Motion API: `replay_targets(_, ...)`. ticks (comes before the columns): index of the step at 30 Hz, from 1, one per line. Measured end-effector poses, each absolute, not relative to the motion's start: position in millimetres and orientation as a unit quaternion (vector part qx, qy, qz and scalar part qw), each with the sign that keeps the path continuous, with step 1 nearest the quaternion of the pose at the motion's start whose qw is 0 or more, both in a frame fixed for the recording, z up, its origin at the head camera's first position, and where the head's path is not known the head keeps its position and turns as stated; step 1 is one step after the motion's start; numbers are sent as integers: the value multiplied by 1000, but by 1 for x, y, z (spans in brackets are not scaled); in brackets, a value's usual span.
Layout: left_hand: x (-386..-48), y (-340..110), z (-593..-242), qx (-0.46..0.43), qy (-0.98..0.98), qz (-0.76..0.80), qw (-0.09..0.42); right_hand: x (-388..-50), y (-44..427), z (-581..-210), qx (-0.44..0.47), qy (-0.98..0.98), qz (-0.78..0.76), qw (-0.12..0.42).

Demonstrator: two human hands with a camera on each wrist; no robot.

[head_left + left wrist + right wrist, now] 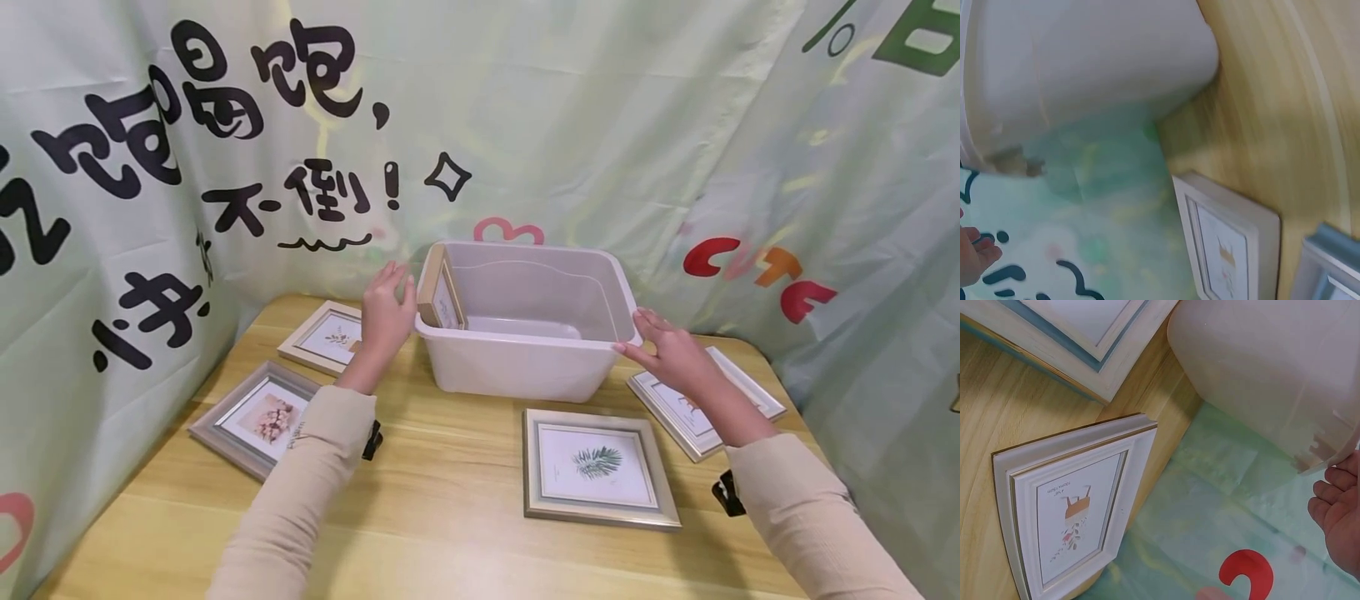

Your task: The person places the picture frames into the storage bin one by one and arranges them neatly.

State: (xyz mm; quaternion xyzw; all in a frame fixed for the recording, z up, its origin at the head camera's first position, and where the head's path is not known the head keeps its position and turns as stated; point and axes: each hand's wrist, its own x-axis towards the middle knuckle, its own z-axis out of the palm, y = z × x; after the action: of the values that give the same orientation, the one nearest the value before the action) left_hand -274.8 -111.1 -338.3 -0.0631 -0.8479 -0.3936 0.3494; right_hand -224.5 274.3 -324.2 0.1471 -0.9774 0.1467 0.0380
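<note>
A pale grey plastic bin (525, 362) stands at the back of the table. Inside it, against the left wall, a wooden picture frame (442, 292) leans upright. My left hand (386, 317) is raised beside the bin's left rim, its fingers fairly straight; in the left wrist view these fingers (979, 253) show apart from the bin. My right hand (671, 354) is at the bin's right front corner, thumb by the front rim and the other fingers along the right side. In the right wrist view, loosely bent fingers (1335, 494) touch the rim from outside.
On the wooden table (420, 500) lie a leaf-print frame (597, 468) in front, a flower-print frame (258, 417) and a light wood frame (326, 337) at left. White frames (693, 412) lie under my right forearm. A printed curtain (570, 125) hangs close behind.
</note>
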Motion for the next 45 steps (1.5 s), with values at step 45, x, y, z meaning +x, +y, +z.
replay_targets(45, -205, -252, -412, -93, -948, -210, 222, -226, 277, -327, 154, -977, 145, 40)
